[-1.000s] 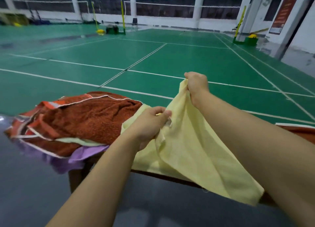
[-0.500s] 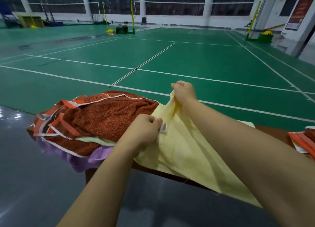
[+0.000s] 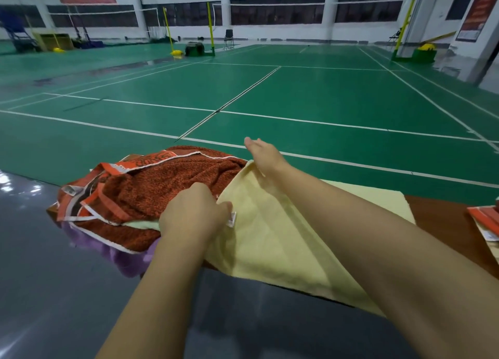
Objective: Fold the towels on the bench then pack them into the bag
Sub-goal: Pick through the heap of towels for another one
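My left hand (image 3: 193, 215) pinches the yellow towel (image 3: 270, 237) flat on the tabletop (image 3: 442, 223); my right hand (image 3: 263, 153) is open. The red towel (image 3: 162, 186) waits, unfolded. I see no bag.

Before you, a flat towel (image 3: 272, 240) lies spread on the bench (image 3: 445, 223), its near edge hanging over the front. To its left sits a heap of towels (image 3: 151, 186). Another towel (image 3: 486, 218) lies at the bench's right end.
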Available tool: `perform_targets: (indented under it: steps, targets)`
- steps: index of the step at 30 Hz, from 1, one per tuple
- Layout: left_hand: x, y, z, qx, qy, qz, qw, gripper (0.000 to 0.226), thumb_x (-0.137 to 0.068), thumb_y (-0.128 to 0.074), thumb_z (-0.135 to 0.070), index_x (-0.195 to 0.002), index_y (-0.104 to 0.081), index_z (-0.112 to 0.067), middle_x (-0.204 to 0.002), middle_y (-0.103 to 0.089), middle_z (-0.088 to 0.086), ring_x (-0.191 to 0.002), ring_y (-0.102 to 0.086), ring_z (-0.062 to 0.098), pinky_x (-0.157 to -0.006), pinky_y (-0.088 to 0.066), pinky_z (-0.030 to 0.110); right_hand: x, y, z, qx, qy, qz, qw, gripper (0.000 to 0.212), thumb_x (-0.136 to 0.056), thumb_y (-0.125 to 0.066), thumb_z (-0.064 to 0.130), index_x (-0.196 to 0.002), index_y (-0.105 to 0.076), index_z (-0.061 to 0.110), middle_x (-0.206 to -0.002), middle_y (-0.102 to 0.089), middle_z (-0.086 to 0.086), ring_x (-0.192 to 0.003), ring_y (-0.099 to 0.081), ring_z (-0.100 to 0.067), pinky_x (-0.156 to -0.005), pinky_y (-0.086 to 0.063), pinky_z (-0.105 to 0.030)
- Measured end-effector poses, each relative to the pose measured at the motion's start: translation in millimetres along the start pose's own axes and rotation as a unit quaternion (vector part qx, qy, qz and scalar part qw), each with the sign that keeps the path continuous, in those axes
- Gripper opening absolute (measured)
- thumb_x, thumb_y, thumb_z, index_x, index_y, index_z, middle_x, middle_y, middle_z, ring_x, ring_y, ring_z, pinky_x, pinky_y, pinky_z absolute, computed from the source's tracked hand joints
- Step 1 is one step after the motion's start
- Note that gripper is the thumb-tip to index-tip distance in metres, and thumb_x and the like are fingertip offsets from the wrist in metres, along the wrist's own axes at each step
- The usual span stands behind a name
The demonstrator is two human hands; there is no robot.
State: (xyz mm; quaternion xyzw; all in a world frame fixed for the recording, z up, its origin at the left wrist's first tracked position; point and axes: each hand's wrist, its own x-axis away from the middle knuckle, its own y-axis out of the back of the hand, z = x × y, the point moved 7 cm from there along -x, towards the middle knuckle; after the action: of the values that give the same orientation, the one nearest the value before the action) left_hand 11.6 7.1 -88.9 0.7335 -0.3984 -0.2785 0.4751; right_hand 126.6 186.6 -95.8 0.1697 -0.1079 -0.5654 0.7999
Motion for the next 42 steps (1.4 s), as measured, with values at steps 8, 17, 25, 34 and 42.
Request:
perform_targets:
  steps: [8, 17, 25, 34, 42]
  targets:
    - [-28.0, -18.2, -60.2, 0.061, -0.074, -0.037, 0.995, 0.040, -0.094, -0.061, -0.048, -0.117, -0.062, -0.015, -0.117, -0.066, 0.009, -0.110, -0.061, 0.033, -0.088, -0.048, 0.043, 50.3, 97.6, -37.9, 0.164, 0.004, -0.088, 0.983, 0.046, -0.105, -0.047, 0.042, -0.143, -0.052, 0.016, -0.146, -0.054, 0.000, -0.133, -0.051, -0.020, -0.105, -0.039, -0.031]
    - [-49.6, -38.7, -58.9, 0.045, 0.022, -0.052, 0.997, 0.077, -0.091, -0.068, -0.051, -0.140, -0.043, 0.001, -0.144, -0.044, 0.025, -0.132, -0.043, 0.041, -0.107, -0.040, 0.047, 160.7, 217.4, -108.9, 0.413, -0.111, -0.163, 0.889, 0.050, -0.092, -0.062, 0.054, -0.131, -0.057, 0.023, -0.132, -0.056, -0.010, -0.122, -0.051, -0.032, -0.103, -0.043, -0.042]
    - [-50.1, -30.8, -54.3, -0.045, -0.002, -0.023, 0.999, 0.056, -0.082, -0.067, -0.066, -0.097, -0.062, -0.012, -0.107, -0.067, 0.013, -0.099, -0.064, 0.037, -0.087, -0.055, 0.044, 199.0, 229.9, -111.7, 0.515, -0.216, -0.128, 0.819, 0.070, -0.081, -0.045, 0.087, -0.078, -0.056, 0.018, -0.076, -0.058, 0.000, -0.074, -0.058, -0.024, -0.062, -0.042, -0.034]
    - [-34.4, -20.4, -62.0, 0.015, -0.111, -0.042, 0.993, 0.019, -0.086, -0.063, -0.050, -0.095, -0.061, -0.033, -0.080, -0.065, -0.003, -0.070, -0.064, 0.024, -0.069, -0.061, 0.041, 203.0, 228.2, -116.1, 0.358, -0.115, -0.190, 0.907, 0.047, -0.093, -0.057, 0.061, -0.077, -0.058, 0.017, -0.075, -0.063, 0.000, -0.071, -0.060, -0.023, -0.064, -0.046, -0.037]
    - [-36.2, -21.8, -72.6, 0.050, -0.183, -0.058, 0.980, 0.019, -0.092, -0.065, -0.044, -0.090, -0.060, -0.025, -0.081, -0.058, -0.006, -0.084, -0.059, 0.027, -0.072, -0.051, 0.040, 213.8, 245.5, -127.4, 0.022, -0.073, -0.262, 0.962, 0.043, -0.098, -0.054, 0.058, -0.095, -0.066, 0.017, -0.094, -0.071, 0.000, -0.090, -0.066, -0.020, -0.084, -0.051, -0.040]
